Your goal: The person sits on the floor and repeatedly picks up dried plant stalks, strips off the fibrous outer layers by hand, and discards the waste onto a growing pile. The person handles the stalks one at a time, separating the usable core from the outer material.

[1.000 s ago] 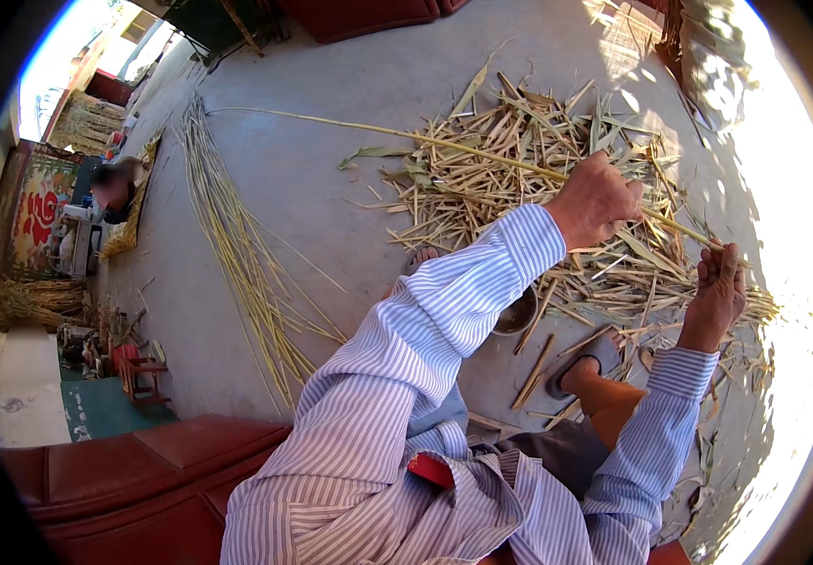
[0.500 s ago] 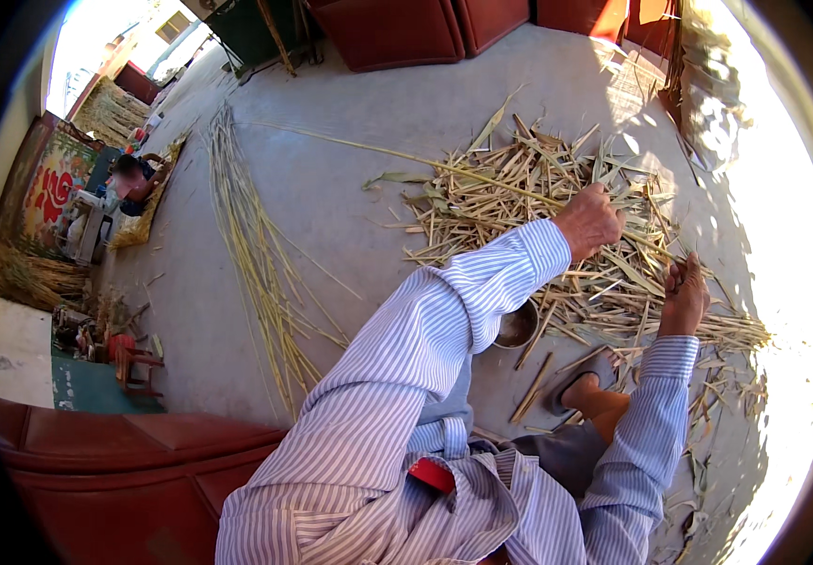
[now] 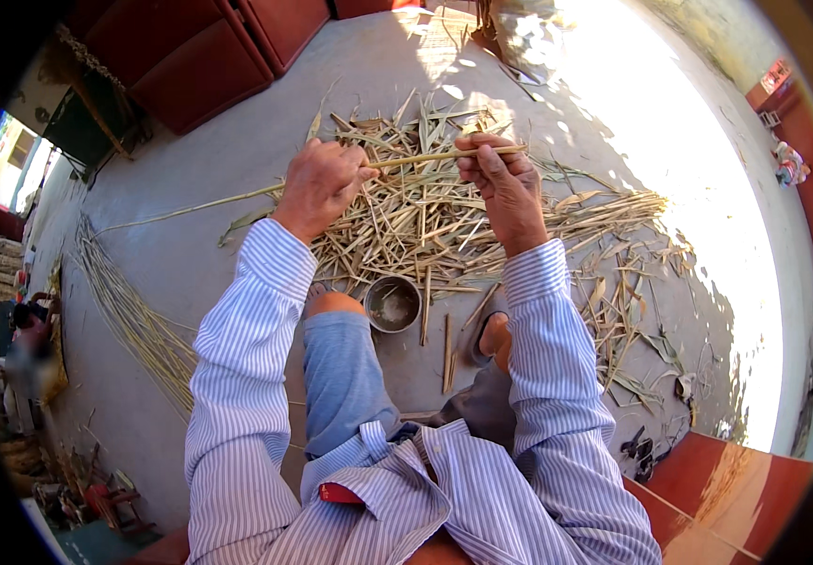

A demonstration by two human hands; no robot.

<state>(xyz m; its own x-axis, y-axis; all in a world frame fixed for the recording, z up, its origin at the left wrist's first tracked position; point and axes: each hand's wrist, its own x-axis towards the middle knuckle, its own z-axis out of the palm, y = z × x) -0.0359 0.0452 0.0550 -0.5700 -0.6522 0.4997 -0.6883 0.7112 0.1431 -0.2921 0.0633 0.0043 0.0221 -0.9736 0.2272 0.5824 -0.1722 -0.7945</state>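
Here, left fingers (image 3: 354, 162) and right fingers (image 3: 494, 167) grip a tapering stalk (image 3: 416, 159).

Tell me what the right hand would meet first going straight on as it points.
Probably the heap of cut stalks, which shows just beyond the right hand and the long stalk it holds; height is unclear, so it might pass above.

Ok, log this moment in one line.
left hand: gripping stalk | right hand: pinching stalk near end | nearby: stalk-piece heap, bowl
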